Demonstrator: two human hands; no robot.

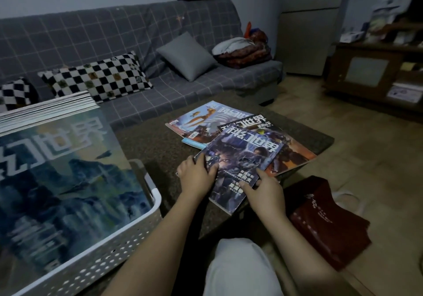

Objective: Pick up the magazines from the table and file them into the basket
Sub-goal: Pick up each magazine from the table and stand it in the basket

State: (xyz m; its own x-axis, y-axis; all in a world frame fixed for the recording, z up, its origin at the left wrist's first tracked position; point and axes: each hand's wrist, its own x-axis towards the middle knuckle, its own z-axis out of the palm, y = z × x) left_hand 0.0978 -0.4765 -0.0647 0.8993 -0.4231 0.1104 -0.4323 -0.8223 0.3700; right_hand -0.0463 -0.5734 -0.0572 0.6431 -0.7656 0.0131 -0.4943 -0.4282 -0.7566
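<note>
A dark blue magazine [240, 158] lies on top of a small pile on the dark speckled table [160, 144]. My left hand [196, 176] grips its left edge and my right hand [263, 190] holds its near right edge. Under it lie a dark magazine with an orange figure [290, 149], a light one with a golden figure [201, 121] and a pale blue one [193, 143]. The white perforated basket [109, 245] stands at the left, with several magazines [59, 163] filed upright in it.
A grey checked sofa [183, 89] with checkered and grey cushions runs behind the table. A dark red bag [327, 222] lies on the floor at the right, below the table's edge. My knee in white cloth [238, 266] is below. A wooden cabinet [366, 71] stands far right.
</note>
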